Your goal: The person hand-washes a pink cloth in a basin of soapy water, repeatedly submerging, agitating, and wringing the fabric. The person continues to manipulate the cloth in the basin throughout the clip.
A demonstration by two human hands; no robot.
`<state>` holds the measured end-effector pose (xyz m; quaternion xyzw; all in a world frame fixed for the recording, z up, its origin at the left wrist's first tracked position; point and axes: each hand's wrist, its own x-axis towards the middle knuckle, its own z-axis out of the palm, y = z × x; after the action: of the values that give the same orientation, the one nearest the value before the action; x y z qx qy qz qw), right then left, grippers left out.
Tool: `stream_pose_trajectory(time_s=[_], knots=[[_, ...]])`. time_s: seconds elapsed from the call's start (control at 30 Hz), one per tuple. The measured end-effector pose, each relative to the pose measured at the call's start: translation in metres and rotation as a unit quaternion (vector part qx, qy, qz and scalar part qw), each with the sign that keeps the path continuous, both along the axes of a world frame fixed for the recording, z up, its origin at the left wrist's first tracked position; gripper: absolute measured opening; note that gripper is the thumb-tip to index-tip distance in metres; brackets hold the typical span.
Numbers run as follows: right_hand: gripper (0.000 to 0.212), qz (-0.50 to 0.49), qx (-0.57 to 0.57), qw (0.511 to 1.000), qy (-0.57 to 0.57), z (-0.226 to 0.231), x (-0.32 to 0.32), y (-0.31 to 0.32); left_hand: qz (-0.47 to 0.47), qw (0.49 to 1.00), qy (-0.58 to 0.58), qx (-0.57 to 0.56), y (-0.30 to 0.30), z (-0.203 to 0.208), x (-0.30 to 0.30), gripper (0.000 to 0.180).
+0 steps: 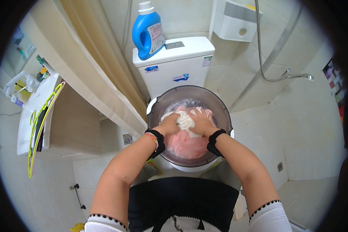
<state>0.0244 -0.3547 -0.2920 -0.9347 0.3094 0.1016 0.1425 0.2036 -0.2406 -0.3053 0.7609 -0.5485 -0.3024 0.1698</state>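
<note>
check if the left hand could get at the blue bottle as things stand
Likely yes: nothing visible blocks the way over the basin to the blue bottle, though the left hand must first leave the white cloth.

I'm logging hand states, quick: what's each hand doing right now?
Left hand: partly curled on the white cloth; whether it grips can't be told.
Right hand: open, spread over the white cloth.

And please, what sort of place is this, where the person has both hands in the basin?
Most likely a bathroom: a white toilet cistern stands behind the basin, with a shower hose to the right and a white washbasin to the left.
</note>
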Motion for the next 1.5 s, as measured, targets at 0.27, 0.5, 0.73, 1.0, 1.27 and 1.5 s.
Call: stream_pose_trajectory(time_s=[0.27,0.5,0.73,1.0,1.27,1.5], knots=[[0.09,0.08,0.039,0.99,0.114,-0.03,0.016,-0.018,-0.153,0.965,-0.088,0.195,-0.027,-0.03,-0.013,0.092],[0.09,0.078,0.009,0.988,0.131,-0.036,0.024,-0.021,-0.141,0.961,-0.037,0.237,-0.037,-0.035,-0.011,0.093],[0.076,0.062,0.04,0.996,0.04,-0.022,0.023,-0.029,-0.156,0.969,-0.042,0.185,-0.024,-0.012,-0.008,0.085],[0.05,0.089,0.04,0.986,-0.133,0.046,0.0,-0.019,-0.079,0.991,0.042,0.102,0.0,0.029,-0.004,0.069],[0.047,0.041,0.244,0.906,-0.345,0.126,-0.017,-0.006,0.158,0.82,0.548,-0.053,0.008,0.07,-0.043,0.061],[0.051,-0.021,0.309,0.831,-0.462,0.116,-0.011,0.026,0.155,0.648,0.737,-0.113,0.002,0.094,-0.066,0.052]])
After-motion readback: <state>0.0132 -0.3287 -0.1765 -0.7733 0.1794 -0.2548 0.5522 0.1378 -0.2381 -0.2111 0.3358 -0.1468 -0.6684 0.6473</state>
